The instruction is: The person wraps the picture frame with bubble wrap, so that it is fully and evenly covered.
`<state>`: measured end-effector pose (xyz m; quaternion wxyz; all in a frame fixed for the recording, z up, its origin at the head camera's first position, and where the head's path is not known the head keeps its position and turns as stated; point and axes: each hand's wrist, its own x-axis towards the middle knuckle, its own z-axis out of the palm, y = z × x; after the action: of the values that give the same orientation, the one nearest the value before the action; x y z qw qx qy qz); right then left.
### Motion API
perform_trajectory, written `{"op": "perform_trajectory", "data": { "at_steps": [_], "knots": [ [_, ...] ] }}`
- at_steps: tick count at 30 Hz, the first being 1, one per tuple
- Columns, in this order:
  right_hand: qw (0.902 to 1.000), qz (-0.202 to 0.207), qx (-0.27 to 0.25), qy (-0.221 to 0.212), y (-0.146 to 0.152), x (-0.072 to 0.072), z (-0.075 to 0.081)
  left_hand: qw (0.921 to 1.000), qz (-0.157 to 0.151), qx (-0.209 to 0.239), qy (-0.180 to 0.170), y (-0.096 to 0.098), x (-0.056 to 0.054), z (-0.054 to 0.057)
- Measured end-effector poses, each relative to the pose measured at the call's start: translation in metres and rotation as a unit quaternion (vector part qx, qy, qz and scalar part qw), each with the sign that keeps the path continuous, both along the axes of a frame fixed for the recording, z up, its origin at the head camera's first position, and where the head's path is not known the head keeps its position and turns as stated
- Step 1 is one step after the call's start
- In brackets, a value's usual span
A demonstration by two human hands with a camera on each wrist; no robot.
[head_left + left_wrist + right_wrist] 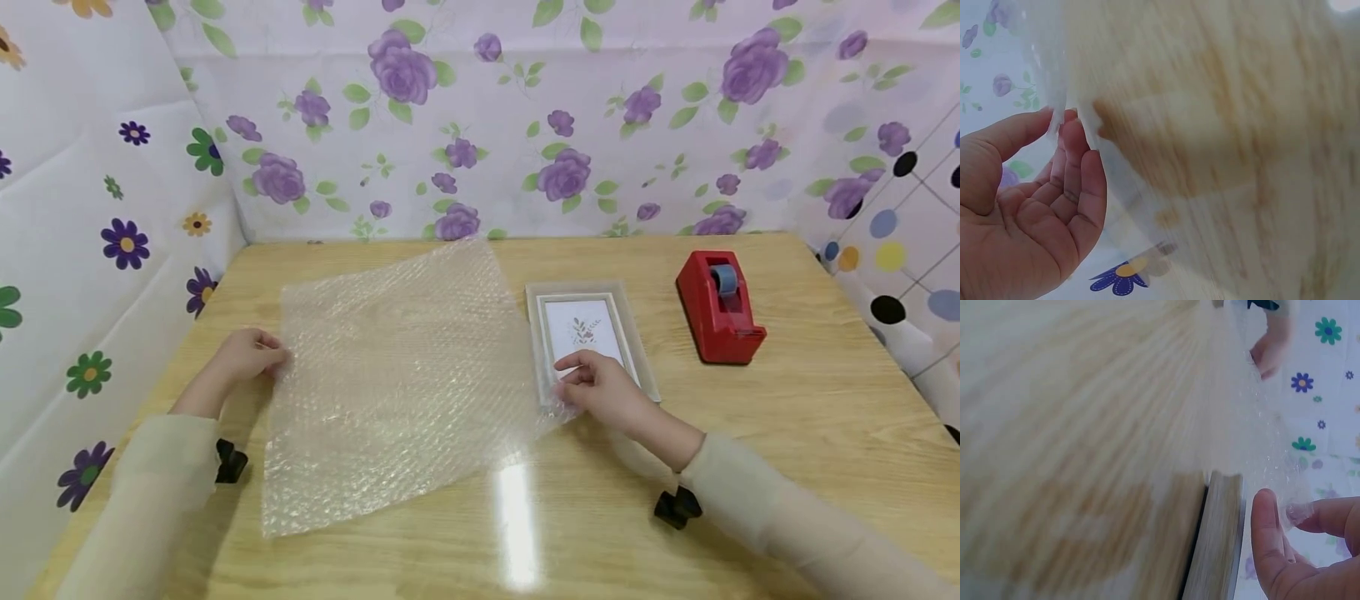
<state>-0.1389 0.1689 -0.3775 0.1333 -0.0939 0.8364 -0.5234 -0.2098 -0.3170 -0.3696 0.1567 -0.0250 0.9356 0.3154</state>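
Observation:
A clear sheet of bubble wrap (397, 383) spreads over the left and middle of the table. At its left edge my left hand (251, 362) pinches the film between thumb and fingertips; the left wrist view shows the thumb (1029, 131) against the film's edge. My right hand (600, 387) pinches the opposite corner, with the film bunched at the thumb in the right wrist view. That corner lies over the lower part of a pale picture frame (630, 321) holding a flower print, and the right hand hides part of it.
A red tape dispenser (720, 308) with a blue roll stands to the right of the picture frame. The wooden table (810, 467) ends at flowered cloth (495, 125) along the back and sides. Both wrists carry small black devices.

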Motion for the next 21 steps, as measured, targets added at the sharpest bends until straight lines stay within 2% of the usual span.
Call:
{"op": "perform_trajectory", "data": {
  "at_steps": [7,14,21],
  "knots": [
    [0.9997,-0.022,0.010,0.002,0.007,-0.011,0.000,0.9993,-0.007,0.025,-0.028,0.001,0.006,0.001],
    [0.9989,-0.033,-0.016,-0.029,0.012,-0.018,0.003,0.9977,-0.018,0.044,-0.048,0.000,0.013,0.003],
    [0.9979,-0.022,-0.024,-0.056,0.016,-0.018,0.004,0.9950,-0.022,0.069,-0.068,-0.005,0.017,0.001]
  ]
}}
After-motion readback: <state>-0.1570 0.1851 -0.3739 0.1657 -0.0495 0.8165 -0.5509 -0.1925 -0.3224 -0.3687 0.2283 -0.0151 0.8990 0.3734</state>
